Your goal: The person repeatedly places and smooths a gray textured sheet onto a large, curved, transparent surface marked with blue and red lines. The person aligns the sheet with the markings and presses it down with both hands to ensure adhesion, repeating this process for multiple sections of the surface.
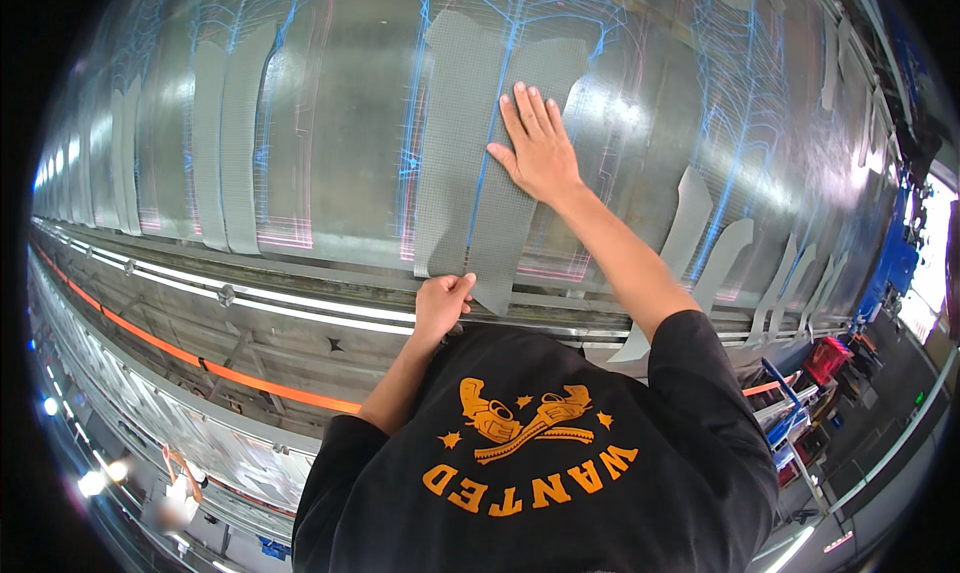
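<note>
Two long grey fabric pieces with a fine grid texture lie side by side on a long shiny table. A narrow gap with a blue line separates the left piece (455, 123) from the right piece (515, 213). My right hand (545, 158) presses flat on the right piece, fingers stretched and slightly spread. At the table's near edge my left hand (440, 305) is closed, thumb and fingers pinched at the lower ends of the fabric. Which piece's edge it pinches is hard to tell. The right piece's lower tip hangs past the edge.
Blue branching lines and pink outlines mark the table surface (355, 123). More grey pieces (225, 143) lie to the left, others (690, 218) to the right. A metal rail and an orange strip (200, 361) run at lower left. Another person (180, 493) stands far off at lower left.
</note>
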A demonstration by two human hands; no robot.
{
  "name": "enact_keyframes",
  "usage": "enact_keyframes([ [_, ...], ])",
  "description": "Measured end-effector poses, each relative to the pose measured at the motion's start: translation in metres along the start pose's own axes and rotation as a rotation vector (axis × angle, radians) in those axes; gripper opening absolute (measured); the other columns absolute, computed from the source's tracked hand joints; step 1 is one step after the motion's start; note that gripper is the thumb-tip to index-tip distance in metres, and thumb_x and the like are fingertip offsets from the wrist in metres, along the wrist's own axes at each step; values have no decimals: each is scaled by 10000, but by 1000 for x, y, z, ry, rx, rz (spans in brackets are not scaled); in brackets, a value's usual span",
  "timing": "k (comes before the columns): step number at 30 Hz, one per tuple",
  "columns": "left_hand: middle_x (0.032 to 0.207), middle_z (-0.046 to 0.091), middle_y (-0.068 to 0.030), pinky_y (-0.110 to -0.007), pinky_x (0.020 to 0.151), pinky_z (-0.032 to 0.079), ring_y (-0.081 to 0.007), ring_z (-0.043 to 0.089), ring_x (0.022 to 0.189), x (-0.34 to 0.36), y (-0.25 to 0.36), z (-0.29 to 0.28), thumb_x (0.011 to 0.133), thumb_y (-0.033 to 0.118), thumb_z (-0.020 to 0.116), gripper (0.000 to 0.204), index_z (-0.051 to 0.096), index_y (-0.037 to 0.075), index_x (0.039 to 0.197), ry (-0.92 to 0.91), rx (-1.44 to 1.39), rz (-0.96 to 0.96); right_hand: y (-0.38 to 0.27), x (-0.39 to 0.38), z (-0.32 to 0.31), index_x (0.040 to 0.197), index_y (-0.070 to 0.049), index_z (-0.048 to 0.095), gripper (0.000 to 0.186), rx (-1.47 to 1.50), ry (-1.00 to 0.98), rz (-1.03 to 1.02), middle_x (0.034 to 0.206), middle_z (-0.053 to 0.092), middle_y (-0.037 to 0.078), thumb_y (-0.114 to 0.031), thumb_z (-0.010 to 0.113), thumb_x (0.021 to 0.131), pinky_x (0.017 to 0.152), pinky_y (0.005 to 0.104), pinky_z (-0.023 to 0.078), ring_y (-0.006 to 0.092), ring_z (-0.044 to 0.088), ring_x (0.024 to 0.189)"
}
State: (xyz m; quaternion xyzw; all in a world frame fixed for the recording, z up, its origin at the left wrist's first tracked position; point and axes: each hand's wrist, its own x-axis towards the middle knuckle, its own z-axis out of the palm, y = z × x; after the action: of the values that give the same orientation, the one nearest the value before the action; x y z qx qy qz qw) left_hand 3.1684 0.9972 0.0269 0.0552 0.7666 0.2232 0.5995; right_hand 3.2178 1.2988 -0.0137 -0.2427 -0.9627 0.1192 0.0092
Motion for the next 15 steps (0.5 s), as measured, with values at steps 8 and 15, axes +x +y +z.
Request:
enact_keyframes([
  [8,729,742,-47,-304,609,538,-129,711,604,-2,-1,-2,999,437,672,450,765,12,886,-9,10,-3,46,67,-2,1653,-152,290,760,-181,12,-14,1725,219,139,-646,276,1077,1316,494,158,304,180,1604],
  [15,699,731,-50,-314,608,538,-136,715,605,0,-3,0,997,442,671,464,746,12,841,12,28,34,27,39,5,1649,-74,268,798,-149,-5,-58,1728,205,153,-633,282,1080,1316,495,143,318,162,1608],
])
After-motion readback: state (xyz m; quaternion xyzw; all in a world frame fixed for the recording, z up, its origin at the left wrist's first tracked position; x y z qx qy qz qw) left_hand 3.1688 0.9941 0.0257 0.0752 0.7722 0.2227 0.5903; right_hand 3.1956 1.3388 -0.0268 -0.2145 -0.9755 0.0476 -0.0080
